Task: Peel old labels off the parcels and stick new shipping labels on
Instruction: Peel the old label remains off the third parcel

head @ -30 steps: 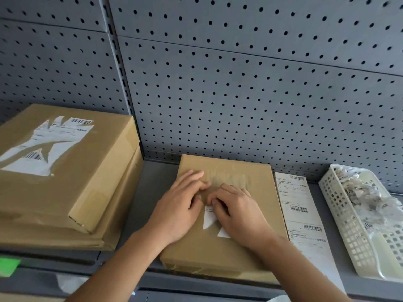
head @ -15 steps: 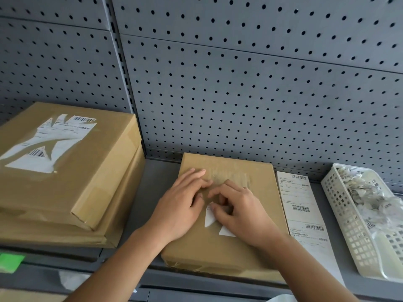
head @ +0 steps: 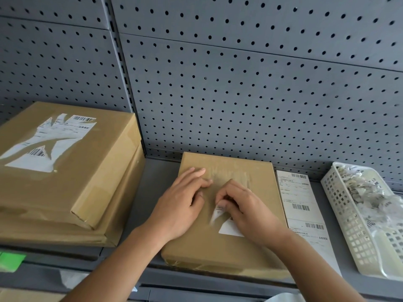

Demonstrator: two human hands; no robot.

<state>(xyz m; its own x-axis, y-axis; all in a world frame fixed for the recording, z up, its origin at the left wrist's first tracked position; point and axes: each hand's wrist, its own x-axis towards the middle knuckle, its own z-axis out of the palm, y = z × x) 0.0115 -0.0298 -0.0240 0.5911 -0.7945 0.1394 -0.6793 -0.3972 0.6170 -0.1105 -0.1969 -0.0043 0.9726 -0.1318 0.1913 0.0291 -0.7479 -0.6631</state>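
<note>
We are working on the brown parcel (head: 218,251), which is lying flat in the lower middle of the frame on the grey shelf (head: 157,182). The old label (head: 229,232) on it is thin paper. It is light and easy to rip, and it is sticking hard to the cardboard. We think it is going to come off in small bits. So the best place to take hold is a loose edge, low down near the cardboard.

Our right grip (head: 250,210) is pinching a thin white strip (head: 215,216) of that label between thumb and fingertips and holding it up a little. A white triangle of label is lying flat just below it.

Our left grip (head: 181,205) is lying open and flat on the parcel, just left of the strip. It is pressing down so the light box is not sliding.

The sheet of new labels (head: 302,210) is lying just right of the parcel. A white basket (head: 346,227) of paper scraps is sitting at the far right.
</note>
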